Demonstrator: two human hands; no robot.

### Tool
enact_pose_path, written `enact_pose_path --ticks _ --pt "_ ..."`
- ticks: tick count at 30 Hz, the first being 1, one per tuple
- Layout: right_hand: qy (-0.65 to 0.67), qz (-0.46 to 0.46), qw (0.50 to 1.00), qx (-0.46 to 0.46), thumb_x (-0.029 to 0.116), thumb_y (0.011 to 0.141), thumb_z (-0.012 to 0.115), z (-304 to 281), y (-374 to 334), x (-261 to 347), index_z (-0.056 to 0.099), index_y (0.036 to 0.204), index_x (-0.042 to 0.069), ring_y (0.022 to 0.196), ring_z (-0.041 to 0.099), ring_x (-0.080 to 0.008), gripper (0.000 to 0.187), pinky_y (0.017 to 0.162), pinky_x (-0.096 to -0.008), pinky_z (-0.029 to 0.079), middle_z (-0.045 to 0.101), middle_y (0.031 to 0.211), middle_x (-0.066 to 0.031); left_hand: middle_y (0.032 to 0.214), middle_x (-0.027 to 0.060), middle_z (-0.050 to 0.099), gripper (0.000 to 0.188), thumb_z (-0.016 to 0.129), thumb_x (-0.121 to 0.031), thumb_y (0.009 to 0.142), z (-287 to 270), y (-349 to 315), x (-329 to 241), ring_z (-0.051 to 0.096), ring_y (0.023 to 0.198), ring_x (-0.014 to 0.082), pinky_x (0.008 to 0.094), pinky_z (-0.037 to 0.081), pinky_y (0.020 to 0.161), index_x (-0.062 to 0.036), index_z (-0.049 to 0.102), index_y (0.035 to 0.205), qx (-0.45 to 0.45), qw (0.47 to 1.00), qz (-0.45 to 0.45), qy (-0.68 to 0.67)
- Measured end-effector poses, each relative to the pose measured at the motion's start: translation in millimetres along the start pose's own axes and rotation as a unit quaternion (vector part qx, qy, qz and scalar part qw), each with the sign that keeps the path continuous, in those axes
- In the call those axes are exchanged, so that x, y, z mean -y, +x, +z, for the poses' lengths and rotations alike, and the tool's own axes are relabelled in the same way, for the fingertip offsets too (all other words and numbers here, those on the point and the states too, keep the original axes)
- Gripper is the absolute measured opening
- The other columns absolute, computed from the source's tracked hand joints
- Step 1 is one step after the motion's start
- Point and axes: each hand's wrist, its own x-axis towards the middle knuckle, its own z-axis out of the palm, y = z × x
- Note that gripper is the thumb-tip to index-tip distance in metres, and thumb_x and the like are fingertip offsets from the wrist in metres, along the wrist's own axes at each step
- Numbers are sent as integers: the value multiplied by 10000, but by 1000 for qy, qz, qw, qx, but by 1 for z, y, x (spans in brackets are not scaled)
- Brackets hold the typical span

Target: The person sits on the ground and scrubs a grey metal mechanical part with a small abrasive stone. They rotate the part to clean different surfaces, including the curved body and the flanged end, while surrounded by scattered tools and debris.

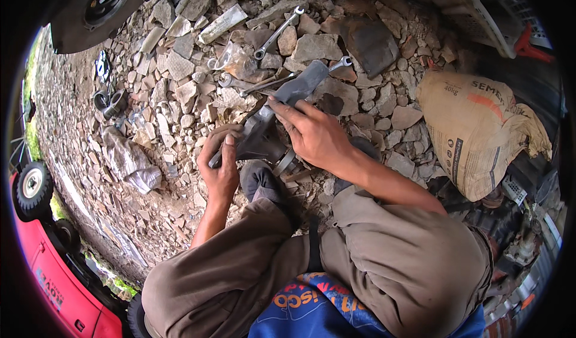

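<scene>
A dark grey metal part (303, 82), long at its upper end and broader below, lies at a slant in front of my shoes; its exact kind I cannot make out. My left hand (221, 161) grips its lower left edge, thumb on top. Closed over its middle is my right hand (318, 132), with the index finger pressed along the surface. Just beyond the part is a combination wrench (279, 33) on the stones. Another wrench end (341, 63) pokes out behind it. A clear plastic bag (240, 62) lies nearby. The underside of the part is hidden.
Broken stones and tile pieces (180, 92) cover the ground. A crumpled paper sack (474, 131) stands at the right, near a plastic crate (474, 11). On the left are a dirty cloth (131, 161), a round metal clamp-like piece (110, 104) and a red vehicle (60, 278).
</scene>
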Motion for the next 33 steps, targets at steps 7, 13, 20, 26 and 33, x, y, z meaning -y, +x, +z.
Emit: enact_pose_path --ticks 7,13,20,26,33 --pt "25 18 999 -35 202 1079 582 -9 8 -13 633 1463 135 871 740 -364 393 762 -458 605 745 1121 -215 1123 138 743 243 584 -119 1062 3 3 -2 676 1042 196 333 521 943 65 741 1039 20 999 18 26" --pt "57 76 993 -70 209 1058 585 -14 18 -48 662 1408 133 970 727 -435 366 839 -498 601 731 1144 -250 1093 140 749 179 615 -70 1030 4 5 -6 689 1014 202 329 527 919 55 744 1023 18 1000 13 18" --pt "72 40 992 -97 165 1049 606 -10 15 -69 682 1390 120 915 720 -429 352 753 -470 580 732 1073 -231 1081 137 752 175 612 -59 1028 6 5 -10 689 1004 199 323 531 906 56 744 1032 9 1000 22 18" --pt "33 -77 989 -124 219 1064 598 4 8 -56 643 1446 186 926 720 -441 386 784 -472 603 723 1059 -241 1083 132 755 178 613 -56 1023 3 2 -1 691 999 199 321 532 901 54 750 1049 10 1000 19 15" --pt "29 -32 989 -139 177 1058 605 -3 14 -78 690 1376 127 1012 728 -426 333 811 -481 593 746 1127 -245 1115 139 745 229 594 -104 1055 4 4 -1 677 1045 197 329 519 949 67 747 1060 20 999 21 23"
